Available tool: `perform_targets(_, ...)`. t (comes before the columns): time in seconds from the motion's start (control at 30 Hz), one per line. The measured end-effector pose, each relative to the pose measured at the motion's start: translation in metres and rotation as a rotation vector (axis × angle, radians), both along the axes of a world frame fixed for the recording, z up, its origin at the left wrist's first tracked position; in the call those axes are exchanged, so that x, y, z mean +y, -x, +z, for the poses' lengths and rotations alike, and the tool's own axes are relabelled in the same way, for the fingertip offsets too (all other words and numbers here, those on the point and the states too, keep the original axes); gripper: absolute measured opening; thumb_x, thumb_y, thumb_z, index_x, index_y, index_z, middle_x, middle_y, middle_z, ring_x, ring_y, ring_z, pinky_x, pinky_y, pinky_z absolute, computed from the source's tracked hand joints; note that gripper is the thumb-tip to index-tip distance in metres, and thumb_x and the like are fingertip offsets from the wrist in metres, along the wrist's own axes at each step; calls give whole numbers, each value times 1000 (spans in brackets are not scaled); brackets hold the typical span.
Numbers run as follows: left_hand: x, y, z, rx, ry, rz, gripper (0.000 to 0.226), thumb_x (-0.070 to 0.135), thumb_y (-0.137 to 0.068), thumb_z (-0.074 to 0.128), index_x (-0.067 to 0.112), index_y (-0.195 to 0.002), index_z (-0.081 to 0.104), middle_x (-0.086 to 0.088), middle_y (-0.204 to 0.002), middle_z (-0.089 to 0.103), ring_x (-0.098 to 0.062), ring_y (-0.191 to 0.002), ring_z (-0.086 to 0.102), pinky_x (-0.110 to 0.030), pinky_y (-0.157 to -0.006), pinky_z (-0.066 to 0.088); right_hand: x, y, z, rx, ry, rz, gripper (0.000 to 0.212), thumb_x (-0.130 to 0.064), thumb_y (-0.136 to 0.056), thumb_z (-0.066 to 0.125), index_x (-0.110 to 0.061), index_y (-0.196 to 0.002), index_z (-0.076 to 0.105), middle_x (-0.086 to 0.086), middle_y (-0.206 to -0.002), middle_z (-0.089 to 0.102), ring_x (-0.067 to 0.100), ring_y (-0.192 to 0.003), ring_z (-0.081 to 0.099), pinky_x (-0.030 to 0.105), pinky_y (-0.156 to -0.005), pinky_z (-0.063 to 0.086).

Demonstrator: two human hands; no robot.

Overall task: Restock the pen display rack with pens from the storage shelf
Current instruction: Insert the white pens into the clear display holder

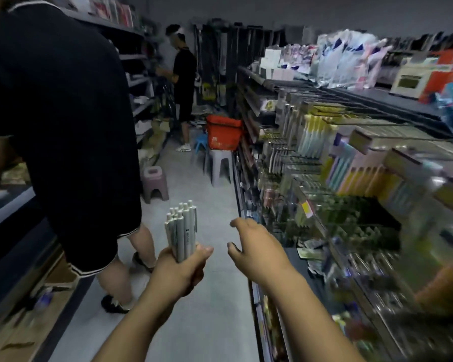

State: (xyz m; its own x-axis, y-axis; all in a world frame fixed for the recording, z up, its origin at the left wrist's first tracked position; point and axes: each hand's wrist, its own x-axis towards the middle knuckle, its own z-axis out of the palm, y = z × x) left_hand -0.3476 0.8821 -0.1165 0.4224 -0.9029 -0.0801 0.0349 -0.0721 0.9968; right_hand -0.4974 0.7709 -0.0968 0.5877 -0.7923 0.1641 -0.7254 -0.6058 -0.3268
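Note:
My left hand [181, 270] grips a bundle of several white pens [181, 231], held upright over the aisle floor. My right hand [254, 248] hovers just right of the bundle with its fingers spread and loosely curled, holding nothing. The pen display rack [351, 220] fills the right side, blurred, with rows of clear compartments and pastel pen packs; a dark open compartment shows near its middle.
A person in dark clothes [71, 126] stands close on the left by a low shelf [8, 210]. Another person [183, 82] stands down the aisle. A pink stool [154, 184], a grey stool [220, 165] and a red basket [223, 131] sit on the floor.

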Motion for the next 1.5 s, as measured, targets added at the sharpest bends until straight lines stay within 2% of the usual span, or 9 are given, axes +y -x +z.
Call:
perform_targets(0.33,-233,-104,7,73,-41,111,36,29,-92,75,19,-70,49,-5,-60,44,-15,-46,41,-20,-47,25,-252,-110,12,38,-45,82,46,-35,-100,51,-21,-143,42,3,-140,52,27,-126,51,42,-97,49)
perform_targets(0.57,-404,-202,-15,41,-42,60,36,33,-92,75,21,-67,52,-6,-61,47,-17,-49,42,-23,-46,26,-420,-211,-9,19,-39,93,48,-35,-100,52,-21,-145,42,2,-141,52,26,-127,51,43,-99,50)
perform_targets(0.67,-481,-251,-14,86,-56,71,33,32,-92,75,17,-74,51,-6,-62,47,-18,-49,42,-25,-47,26,-494,-256,-2,28,-53,60,47,-35,-100,53,-20,-144,42,4,-140,51,27,-125,52,42,-96,50)
perform_targets(0.87,-645,-334,2,128,-38,40,34,30,-94,73,16,-74,50,-5,-60,45,-16,-48,38,-22,-49,22,-645,-330,16,40,-39,22,48,-35,-101,52,-20,-145,41,7,-136,53,30,-123,50,41,-93,51)
perform_targets(1.07,-804,-406,-10,166,-15,62,31,28,-95,72,15,-79,48,-7,-62,46,-16,-49,39,-23,-49,19,-812,-403,11,36,-43,75,52,-35,-99,54,-20,-147,40,7,-140,52,31,-123,54,43,-94,51)
perform_targets(1.2,-894,-451,-16,181,-16,177,32,29,-95,71,14,-78,49,-8,-61,45,-16,-46,37,-23,-50,20,-921,-465,9,16,-33,174,47,-35,-97,55,-20,-141,45,7,-136,53,30,-119,56,43,-91,52)
perform_targets(1.37,-958,-527,-7,204,-43,387,34,30,-95,72,8,-78,51,-11,-55,45,-15,-38,35,-21,-46,21,-1020,-570,23,40,-68,394,48,-34,-96,55,-20,-141,46,6,-140,53,27,-124,55,40,-100,48)
perform_targets(1.5,-985,-601,-11,209,-14,547,43,33,-95,71,9,-63,55,-17,-56,46,-18,-45,32,-23,-50,19,-1067,-668,18,43,-80,553,42,-31,-97,56,-18,-136,49,6,-139,53,27,-126,53,42,-103,47)
